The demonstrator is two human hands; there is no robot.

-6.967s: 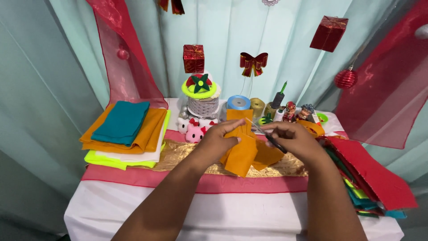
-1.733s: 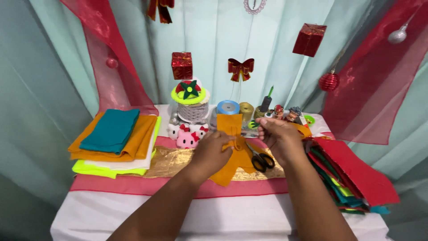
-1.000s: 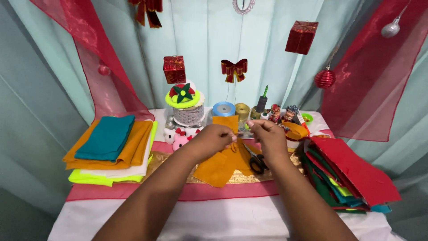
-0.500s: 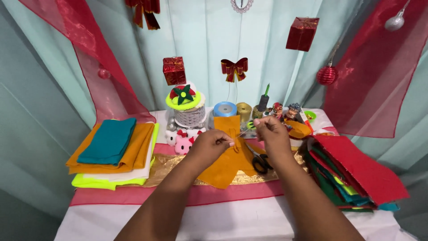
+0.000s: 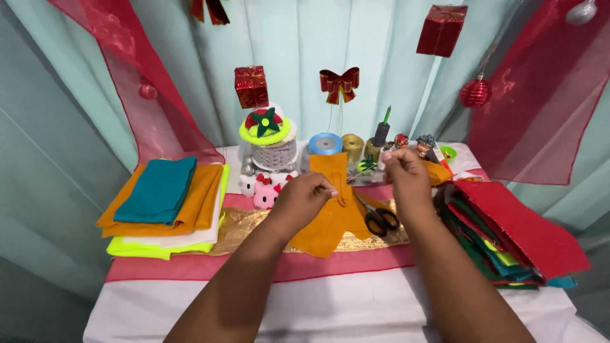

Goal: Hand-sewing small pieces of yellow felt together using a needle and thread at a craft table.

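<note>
— What is sitting off to your left?

— A felt stack [image 5: 166, 204], waiting out of the way.

— And your left hand [image 5: 306, 195]?

— I'm pinching the orange felt piece [image 5: 332, 219], lifting it clear of the gold cloth [image 5: 241, 223].

— The right hand [image 5: 404, 174]?

— I'm raising it, fingertips pinched, perhaps on thread; too fine to tell. Scissors [image 5: 377, 217] are lying below.

A pale teal curtain [image 5: 305, 57] is hung across the whole back wall, lit softly and evenly. Sheer red fabric [image 5: 546, 108] is draped down both sides. Red gift boxes [image 5: 251, 86], a red bow [image 5: 338, 82] and baubles [image 5: 475, 93] are suspended in front. A table [image 5: 343, 305] is covered in white cloth.
</note>
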